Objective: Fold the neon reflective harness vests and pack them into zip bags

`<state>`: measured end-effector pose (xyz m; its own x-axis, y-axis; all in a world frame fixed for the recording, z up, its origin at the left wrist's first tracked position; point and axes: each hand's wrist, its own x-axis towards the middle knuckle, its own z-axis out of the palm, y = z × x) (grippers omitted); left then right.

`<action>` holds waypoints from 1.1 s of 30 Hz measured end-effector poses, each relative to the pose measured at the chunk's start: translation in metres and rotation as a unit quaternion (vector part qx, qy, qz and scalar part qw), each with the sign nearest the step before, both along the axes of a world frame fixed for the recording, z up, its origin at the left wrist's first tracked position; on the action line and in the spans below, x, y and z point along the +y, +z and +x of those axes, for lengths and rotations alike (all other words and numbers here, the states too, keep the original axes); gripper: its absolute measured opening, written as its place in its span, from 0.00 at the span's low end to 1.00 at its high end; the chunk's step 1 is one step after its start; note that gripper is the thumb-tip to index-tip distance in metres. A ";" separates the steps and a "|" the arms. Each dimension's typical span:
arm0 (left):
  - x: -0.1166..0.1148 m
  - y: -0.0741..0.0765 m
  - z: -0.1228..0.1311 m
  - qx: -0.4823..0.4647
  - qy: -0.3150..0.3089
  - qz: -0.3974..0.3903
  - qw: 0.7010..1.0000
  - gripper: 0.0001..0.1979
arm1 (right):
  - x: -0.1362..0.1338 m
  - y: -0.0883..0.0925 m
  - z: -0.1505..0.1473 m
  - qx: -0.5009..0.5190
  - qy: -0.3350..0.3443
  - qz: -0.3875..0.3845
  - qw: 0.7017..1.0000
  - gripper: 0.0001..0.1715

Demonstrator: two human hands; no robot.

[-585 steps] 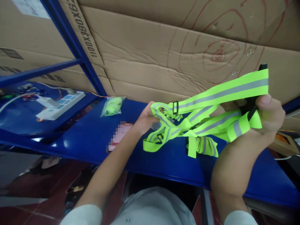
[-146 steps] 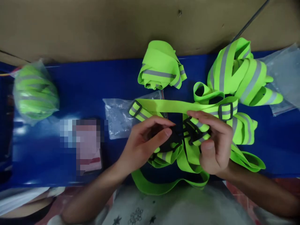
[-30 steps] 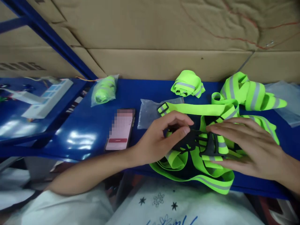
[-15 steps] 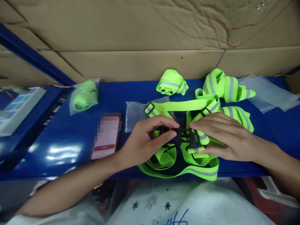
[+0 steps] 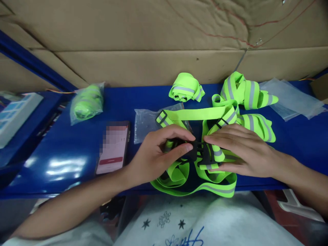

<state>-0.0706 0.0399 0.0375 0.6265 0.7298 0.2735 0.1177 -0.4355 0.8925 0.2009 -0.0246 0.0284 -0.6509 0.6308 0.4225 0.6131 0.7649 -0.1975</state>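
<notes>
the left hand (image 5: 156, 153) has its thumb and forefinger pinched on the left half of a black buckle (image 5: 192, 152), while the right hand (image 5: 243, 148), fingers laid together above and thumb below, grips the other half along with the strap threaded through it. black prongs show between the two halves, which stand slightly apart. the buckle is in front of the person, over the near part of the blue table (image 5: 61, 136), and belongs to a yellow-green harness (image 5: 194, 115) with grey stripes, whose straps loop below the hands toward the table's front edge and run across behind them. a black slider (image 5: 162, 117) sits at the harness's left corner, over a clear plastic bag (image 5: 145, 123). farther back, near the cardboard wall (image 5: 143, 66), are a rolled bundle (image 5: 186, 87) and, right of it, a looser bundle (image 5: 242, 90), with flat clear bags (image 5: 294, 99) beside it. left of the left hand lies a phone (image 5: 114, 150), its screen partly pixelated, and behind that a bagged bundle (image 5: 87, 102).
</notes>
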 end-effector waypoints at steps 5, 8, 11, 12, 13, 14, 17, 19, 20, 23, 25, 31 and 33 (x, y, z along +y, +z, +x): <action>-0.001 0.001 0.000 0.003 -0.009 0.001 1.000 0.04 | 0.000 0.000 -0.003 0.003 0.010 -0.009 1.000 0.37; -0.001 0.001 0.000 0.004 -0.008 0.001 1.000 0.04 | 0.001 0.000 -0.004 0.007 0.009 -0.015 1.000 0.36; -0.001 0.001 0.001 0.005 -0.006 0.005 1.000 0.04 | 0.001 0.000 -0.005 0.010 0.010 -0.016 1.000 0.35; -0.002 0.001 0.001 0.007 -0.006 0.006 1.000 0.04 | 0.001 0.000 -0.006 0.011 0.011 -0.016 1.000 0.35; -0.002 0.001 0.001 0.008 -0.007 0.006 1.000 0.04 | 0.001 0.000 -0.006 0.011 0.012 -0.015 1.000 0.34; -0.002 0.001 0.001 0.009 -0.009 0.007 1.000 0.04 | 0.001 0.000 -0.007 0.012 0.015 -0.014 1.000 0.34; -0.002 0.001 0.002 0.009 -0.015 0.011 1.000 0.04 | 0.002 -0.001 -0.010 0.018 0.023 -0.013 0.999 0.33; -0.003 0.001 0.002 0.013 -0.015 0.015 1.000 0.04 | 0.003 -0.002 -0.013 0.025 0.027 -0.019 0.999 0.33; -0.004 0.000 0.002 0.013 -0.014 0.015 1.000 0.04 | 0.004 -0.001 -0.014 0.028 0.030 -0.026 0.999 0.33; -0.007 -0.001 0.001 0.000 -0.006 0.020 1.000 0.06 | 0.003 0.003 -0.017 0.058 0.044 -0.067 0.995 0.39; -0.009 -0.002 0.000 -0.011 -0.003 0.043 0.999 0.08 | 0.001 0.007 -0.019 0.090 0.039 -0.103 0.990 0.42; -0.007 -0.006 0.000 0.033 -0.051 0.103 0.993 0.10 | 0.000 0.008 -0.020 0.105 -0.031 -0.144 0.983 0.12; -0.006 -0.005 -0.001 0.051 -0.050 0.123 0.990 0.11 | 0.001 0.006 -0.017 0.124 -0.013 -0.137 0.983 0.10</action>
